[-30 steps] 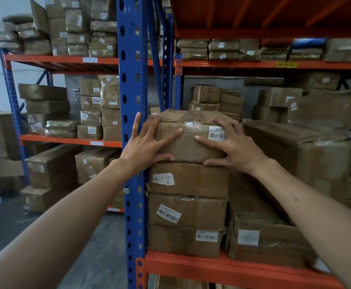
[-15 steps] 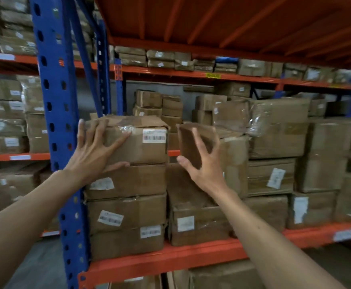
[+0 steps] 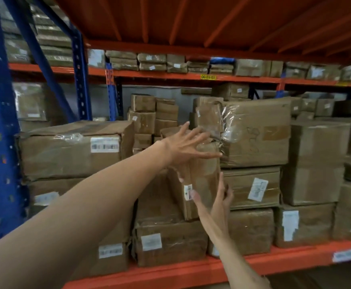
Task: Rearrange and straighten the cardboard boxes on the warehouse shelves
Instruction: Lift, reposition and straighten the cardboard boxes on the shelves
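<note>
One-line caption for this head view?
Both hands, left hand and right hand, reach for the tilted middle box.

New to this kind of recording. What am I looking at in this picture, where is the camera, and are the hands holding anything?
There is no machine here: a person wears a camera on the head, looking forward and down at both bare arms. They face an orange warehouse shelf stacked with cardboard boxes. The left hand reaches across with fingers spread, over the top of a tilted box in the middle. The right hand lies open against that box's lower front. Neither hand grips anything. A large labelled box sits to the left.
</note>
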